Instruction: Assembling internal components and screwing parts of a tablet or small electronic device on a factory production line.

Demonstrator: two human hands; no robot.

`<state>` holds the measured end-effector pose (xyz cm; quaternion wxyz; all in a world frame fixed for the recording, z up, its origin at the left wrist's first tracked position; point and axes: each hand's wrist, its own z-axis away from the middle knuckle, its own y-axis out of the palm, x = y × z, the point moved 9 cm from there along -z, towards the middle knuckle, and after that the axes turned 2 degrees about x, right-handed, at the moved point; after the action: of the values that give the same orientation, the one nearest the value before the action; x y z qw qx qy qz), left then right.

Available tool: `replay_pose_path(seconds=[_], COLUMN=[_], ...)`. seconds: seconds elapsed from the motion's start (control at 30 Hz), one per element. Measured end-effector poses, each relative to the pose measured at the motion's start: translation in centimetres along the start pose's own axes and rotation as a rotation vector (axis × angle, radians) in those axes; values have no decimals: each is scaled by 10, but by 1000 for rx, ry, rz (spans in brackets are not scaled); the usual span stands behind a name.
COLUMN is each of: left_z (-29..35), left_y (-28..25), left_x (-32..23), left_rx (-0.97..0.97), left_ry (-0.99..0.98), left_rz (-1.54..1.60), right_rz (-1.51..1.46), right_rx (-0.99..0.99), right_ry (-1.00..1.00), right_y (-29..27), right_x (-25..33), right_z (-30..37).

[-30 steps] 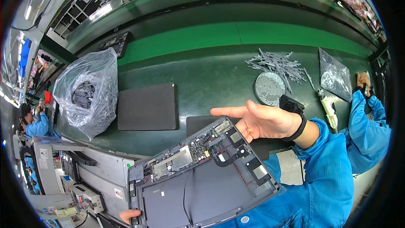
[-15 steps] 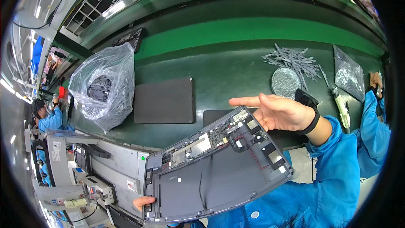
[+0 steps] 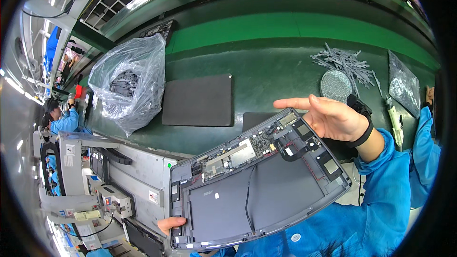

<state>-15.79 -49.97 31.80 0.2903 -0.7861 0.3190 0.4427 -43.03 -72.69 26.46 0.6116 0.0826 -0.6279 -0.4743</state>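
Open laptop chassis (image 3: 257, 185): stiff, light, exposed board fragile, so grip edges. Left hand (image 3: 171, 222) fingers pinch its lower-left edge; right hand (image 3: 333, 116) fingers spread, holding nothing, above its far corner

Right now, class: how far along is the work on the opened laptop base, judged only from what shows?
Done: the laptop base lies open, circuit board fitted. In hand: the left hand grips its lower corner; the right hand hovers open at its upper corner. Left: no cover closes it; the electric screwdriver lies untouched on the bench.

An electronics assembly factory: a long green conveyor table (image 3: 285, 28), blue-smocked workers (image 3: 64, 121) seated left of it, grey metal machines (image 3: 119, 181) beside it.
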Motion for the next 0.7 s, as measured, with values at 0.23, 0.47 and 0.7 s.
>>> replay_pose_path(seconds=[0.23,0.47,0.7], left_z=[5,9,13], left_y=[12,29,38], left_x=[-3,-1,0], left_rx=[102,235,325], left_ry=[52,121,165], left_rz=[88,218,290], right_rz=[134,174,160], right_rx=[-12,-97,-94], right_ry=[-40,-130,-152], right_y=[-3,-4,4], right_x=[5,12,18], right_z=[1,-1,-2])
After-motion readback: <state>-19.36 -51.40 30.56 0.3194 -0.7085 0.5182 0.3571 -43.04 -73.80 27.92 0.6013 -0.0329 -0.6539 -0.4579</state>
